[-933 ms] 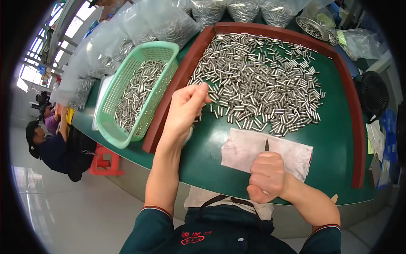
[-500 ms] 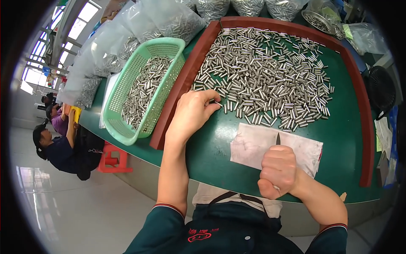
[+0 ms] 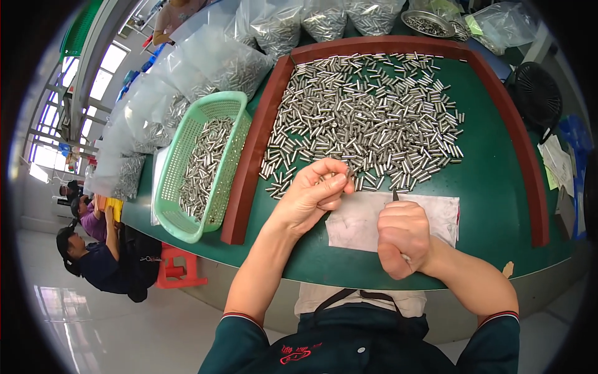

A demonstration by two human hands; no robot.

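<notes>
My left hand [image 3: 310,198] is raised just left of the cloth, thumb and fingers pinched around a small metal pin [image 3: 349,172] that is mostly hidden. My right hand [image 3: 403,240] is a fist over a pale, stained folded cloth [image 3: 349,225]. From its top sticks the dark narrow tip of a pointed blade-like tool [image 3: 395,195]; the fingers hide its handle. Beyond both hands spreads a wide heap of short shiny metal pins [image 3: 367,124] on the green tabletop [image 3: 492,206].
A dark red wooden rim [image 3: 398,43] borders the heap on three sides. Left of it stands a green plastic basket [image 3: 233,165] holding pins. Clear bags of pins [image 3: 277,31] line the back, beside a metal dish [image 3: 428,25]. A black fan [image 3: 537,96] is at right. Other people [image 3: 106,249] sit at left.
My left hand has moved right and toward me, from the heap's near left edge to beside the cloth, fingers turned up. My right fist stays over the cloth. The view has shifted slightly.
</notes>
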